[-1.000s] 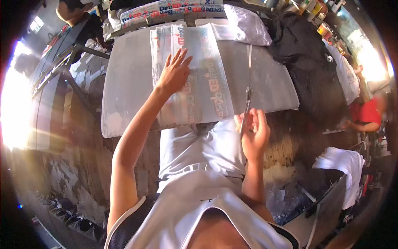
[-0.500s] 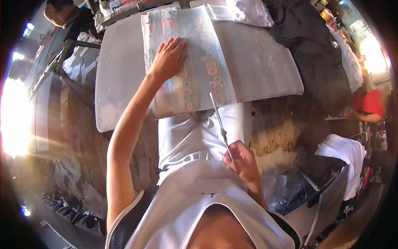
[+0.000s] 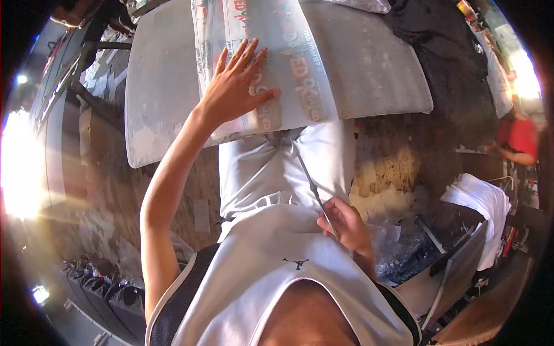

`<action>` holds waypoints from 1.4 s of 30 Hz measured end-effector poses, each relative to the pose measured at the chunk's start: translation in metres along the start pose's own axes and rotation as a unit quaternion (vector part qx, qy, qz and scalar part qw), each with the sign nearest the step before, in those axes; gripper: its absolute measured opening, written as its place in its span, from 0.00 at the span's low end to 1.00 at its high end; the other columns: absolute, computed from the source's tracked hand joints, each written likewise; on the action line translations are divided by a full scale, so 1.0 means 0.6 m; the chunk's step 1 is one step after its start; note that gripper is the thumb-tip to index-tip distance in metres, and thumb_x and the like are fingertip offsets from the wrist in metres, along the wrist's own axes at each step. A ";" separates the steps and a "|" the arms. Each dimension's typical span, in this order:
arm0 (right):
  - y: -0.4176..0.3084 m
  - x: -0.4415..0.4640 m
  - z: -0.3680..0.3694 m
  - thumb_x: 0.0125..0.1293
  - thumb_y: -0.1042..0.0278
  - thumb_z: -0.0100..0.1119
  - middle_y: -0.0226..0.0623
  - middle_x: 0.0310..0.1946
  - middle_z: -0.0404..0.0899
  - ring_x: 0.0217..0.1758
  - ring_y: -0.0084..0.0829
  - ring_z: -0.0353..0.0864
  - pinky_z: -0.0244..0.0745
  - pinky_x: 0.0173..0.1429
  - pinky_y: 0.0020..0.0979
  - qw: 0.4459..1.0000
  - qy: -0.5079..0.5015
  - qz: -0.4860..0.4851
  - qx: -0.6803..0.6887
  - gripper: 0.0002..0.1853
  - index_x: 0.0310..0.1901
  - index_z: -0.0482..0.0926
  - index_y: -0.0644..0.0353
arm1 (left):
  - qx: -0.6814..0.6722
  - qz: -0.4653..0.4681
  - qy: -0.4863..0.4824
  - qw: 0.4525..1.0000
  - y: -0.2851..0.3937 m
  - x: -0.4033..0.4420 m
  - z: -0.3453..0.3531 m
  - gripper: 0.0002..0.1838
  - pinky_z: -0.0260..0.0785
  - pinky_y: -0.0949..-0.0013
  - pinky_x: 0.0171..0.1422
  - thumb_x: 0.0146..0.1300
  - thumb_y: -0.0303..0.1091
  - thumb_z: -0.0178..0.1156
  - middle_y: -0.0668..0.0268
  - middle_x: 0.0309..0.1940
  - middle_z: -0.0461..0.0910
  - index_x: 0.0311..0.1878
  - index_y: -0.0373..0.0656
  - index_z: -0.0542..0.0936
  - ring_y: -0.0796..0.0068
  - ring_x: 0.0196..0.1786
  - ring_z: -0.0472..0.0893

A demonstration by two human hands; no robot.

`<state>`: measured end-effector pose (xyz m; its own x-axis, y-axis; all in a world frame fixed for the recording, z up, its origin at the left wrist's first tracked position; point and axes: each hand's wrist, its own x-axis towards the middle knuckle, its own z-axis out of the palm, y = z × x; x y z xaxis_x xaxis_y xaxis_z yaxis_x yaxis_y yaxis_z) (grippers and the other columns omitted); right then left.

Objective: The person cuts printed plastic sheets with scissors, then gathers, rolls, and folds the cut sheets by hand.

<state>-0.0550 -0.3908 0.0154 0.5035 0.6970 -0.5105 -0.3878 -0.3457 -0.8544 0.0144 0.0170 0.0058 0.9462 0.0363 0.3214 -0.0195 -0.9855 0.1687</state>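
Observation:
My left hand (image 3: 234,89) lies with its fingers spread on printed plastic sheets (image 3: 297,75), pressing nothing between the fingers. The sheets are translucent, with red and blue lettering, and reach over the near edge of the grey board (image 3: 375,69). My right hand (image 3: 346,224) is closed around scissors (image 3: 313,187), seen nearly edge-on as a long thin metal shape with a pivot bump. Their tip points away from me, over my lap and short of the board's edge. The handle is partly hidden by my fingers.
Dark cloth (image 3: 438,69) hangs at the board's right. A white cloth (image 3: 479,202) drapes over a panel at lower right. A metal frame (image 3: 83,75) stands at left. Another person in a red shirt (image 3: 519,138) is at far right. White plastic (image 3: 363,4) lies at the board's far edge.
The view has shifted, and the board's far part has gone out of frame. My left hand's fingers have spread wider on the sheets. The scissors remain in my right hand.

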 end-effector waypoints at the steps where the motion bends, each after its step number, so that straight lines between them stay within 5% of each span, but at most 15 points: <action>1: 0.006 0.009 0.008 0.68 0.69 0.74 0.24 0.28 0.77 0.28 0.14 0.75 0.71 0.33 0.23 1.000 0.016 -0.006 0.026 0.15 0.42 0.73 0.63 | 0.000 -0.002 0.000 1.000 0.002 -0.001 0.005 0.52 0.33 0.42 0.89 0.66 0.74 0.58 0.55 0.84 0.55 0.81 0.45 0.64 0.58 0.87 0.49; 10: 0.007 0.032 0.019 0.70 0.68 0.71 0.25 0.28 0.78 0.27 0.14 0.75 0.70 0.31 0.22 0.998 0.039 -0.030 0.045 0.12 0.42 0.75 0.62 | 0.010 -0.003 -0.026 1.000 0.006 0.006 0.004 0.50 0.31 0.43 0.89 0.68 0.72 0.58 0.57 0.84 0.55 0.83 0.47 0.62 0.59 0.88 0.48; 16: -0.018 0.049 0.050 0.71 0.69 0.70 0.25 0.28 0.77 0.27 0.15 0.75 0.70 0.30 0.21 0.995 0.070 -0.038 0.065 0.11 0.42 0.74 0.61 | 0.043 0.032 0.045 0.998 0.023 0.004 -0.013 0.47 0.41 0.44 0.89 0.63 0.67 0.66 0.58 0.82 0.60 0.78 0.48 0.70 0.59 0.86 0.53; 19: -0.023 0.062 0.058 0.72 0.70 0.69 0.25 0.28 0.77 0.26 0.15 0.75 0.69 0.30 0.21 0.994 0.083 -0.048 0.045 0.11 0.42 0.74 0.61 | -0.067 0.004 -0.038 0.997 0.022 -0.002 -0.003 0.44 0.44 0.48 0.89 0.65 0.64 0.67 0.56 0.81 0.62 0.77 0.46 0.71 0.56 0.85 0.57; 28: -0.036 0.095 0.071 0.73 0.69 0.68 0.24 0.27 0.76 0.26 0.16 0.75 0.68 0.30 0.22 0.990 0.091 -0.068 0.086 0.10 0.41 0.74 0.61 | -0.060 0.039 0.011 0.997 0.038 -0.019 -0.009 0.40 0.45 0.51 0.90 0.65 0.52 0.71 0.54 0.81 0.61 0.75 0.42 0.72 0.57 0.84 0.58; 32: -0.039 0.103 0.076 0.73 0.69 0.68 0.25 0.27 0.76 0.26 0.16 0.75 0.67 0.31 0.22 0.990 0.088 -0.062 0.086 0.10 0.41 0.74 0.61 | 0.006 0.062 -0.033 0.997 0.030 -0.020 -0.015 0.44 0.44 0.50 0.89 0.64 0.55 0.69 0.52 0.80 0.62 0.77 0.41 0.69 0.55 0.84 0.59; 37: -0.042 0.108 0.077 0.74 0.70 0.67 0.24 0.27 0.76 0.25 0.16 0.75 0.67 0.30 0.21 0.990 0.088 -0.066 0.086 0.10 0.42 0.74 0.62 | -0.059 0.064 -0.002 0.996 0.046 -0.017 -0.023 0.40 0.45 0.44 0.89 0.61 0.46 0.72 0.54 0.82 0.59 0.78 0.65 0.72 0.54 0.85 0.57; 42: -0.046 0.107 0.073 0.74 0.69 0.68 0.24 0.27 0.76 0.26 0.16 0.75 0.69 0.31 0.21 0.992 0.092 -0.037 0.083 0.10 0.43 0.74 0.62 | -0.052 0.071 -0.004 0.996 0.046 -0.015 -0.022 0.36 0.44 0.43 0.89 0.65 0.50 0.69 0.51 0.81 0.59 0.77 0.72 0.72 0.51 0.84 0.57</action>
<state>-0.0462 -0.3090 0.0103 0.6618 0.5844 -0.4696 -0.4590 -0.1794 -0.8701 0.0009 -0.0082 0.0199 0.9343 -0.1038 0.3409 -0.1860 -0.9580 0.2182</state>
